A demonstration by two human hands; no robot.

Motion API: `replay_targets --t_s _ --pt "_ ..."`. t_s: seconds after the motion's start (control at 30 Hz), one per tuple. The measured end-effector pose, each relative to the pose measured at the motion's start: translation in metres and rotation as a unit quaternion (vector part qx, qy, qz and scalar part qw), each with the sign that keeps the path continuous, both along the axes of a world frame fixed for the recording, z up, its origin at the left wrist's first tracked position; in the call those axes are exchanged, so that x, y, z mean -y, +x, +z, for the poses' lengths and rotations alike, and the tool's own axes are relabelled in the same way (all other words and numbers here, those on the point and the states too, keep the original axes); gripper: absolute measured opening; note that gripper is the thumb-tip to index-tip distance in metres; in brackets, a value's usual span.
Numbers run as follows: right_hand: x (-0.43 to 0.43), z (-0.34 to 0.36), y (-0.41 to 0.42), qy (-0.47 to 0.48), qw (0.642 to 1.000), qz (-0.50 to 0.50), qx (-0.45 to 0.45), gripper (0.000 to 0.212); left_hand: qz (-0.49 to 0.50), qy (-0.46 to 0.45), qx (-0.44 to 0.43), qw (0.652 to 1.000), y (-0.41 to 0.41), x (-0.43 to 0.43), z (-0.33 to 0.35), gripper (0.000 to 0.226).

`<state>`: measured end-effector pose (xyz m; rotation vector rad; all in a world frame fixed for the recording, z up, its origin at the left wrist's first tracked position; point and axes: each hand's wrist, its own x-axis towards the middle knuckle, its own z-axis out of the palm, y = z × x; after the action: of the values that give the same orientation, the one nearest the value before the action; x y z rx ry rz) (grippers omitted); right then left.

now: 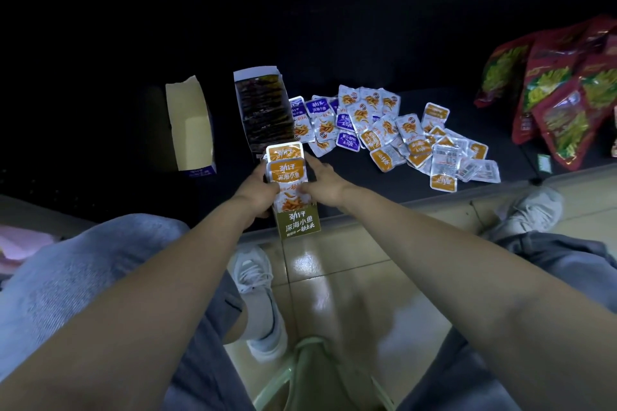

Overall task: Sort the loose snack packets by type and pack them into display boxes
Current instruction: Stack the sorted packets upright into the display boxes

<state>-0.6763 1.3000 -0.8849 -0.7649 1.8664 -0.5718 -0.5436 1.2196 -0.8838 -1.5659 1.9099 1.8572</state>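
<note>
**Orange packets being seated in the olive display box**

Observed: the olive display box stands at the front edge of the dark desk. The left hand grips a stack of orange packets, fingers curled round its left side, with the stack's lower end inside the box. The right hand lies against the stack's right side, fingers straight and thumb on a packet face; it grasps nothing.

Remaining stock: a mixed pile of loose packets, orange and purple, lies to the right. A box of dark packets looks full. A purple box stands empty.

Recommendation: square the stack edges between both hands, keep the faces forward, and slide the stack down evenly so no corner snags the box wall. Steady the box, which sits close to the desk edge.
</note>
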Motion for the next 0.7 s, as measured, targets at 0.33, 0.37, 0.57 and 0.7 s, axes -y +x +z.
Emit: replay_targets --t_s 0.33,0.37,0.57,0.7 --pt "0.010 -0.003 -0.011 -0.034 0.998 0.030 -0.033 0.090 0.020 0.023 -0.012 0.999 0.002 0.000 0.001 0.063" --pt "0.013 -0.004 -0.010 -0.033 0.998 0.044 -0.039 0.091 0.019 0.017 -0.011 1.000 0.003 0.001 -0.002 0.065" --pt "0.024 -0.011 -0.009 -0.035 0.993 0.071 -0.087 0.084 0.000 -0.013 -0.013 1.000 0.006 0.008 -0.014 0.075" --pt "0.021 -0.015 -0.011 -0.063 0.995 0.046 -0.055 0.065 -0.001 -0.029 -0.008 1.000 0.007 0.011 -0.020 0.079"
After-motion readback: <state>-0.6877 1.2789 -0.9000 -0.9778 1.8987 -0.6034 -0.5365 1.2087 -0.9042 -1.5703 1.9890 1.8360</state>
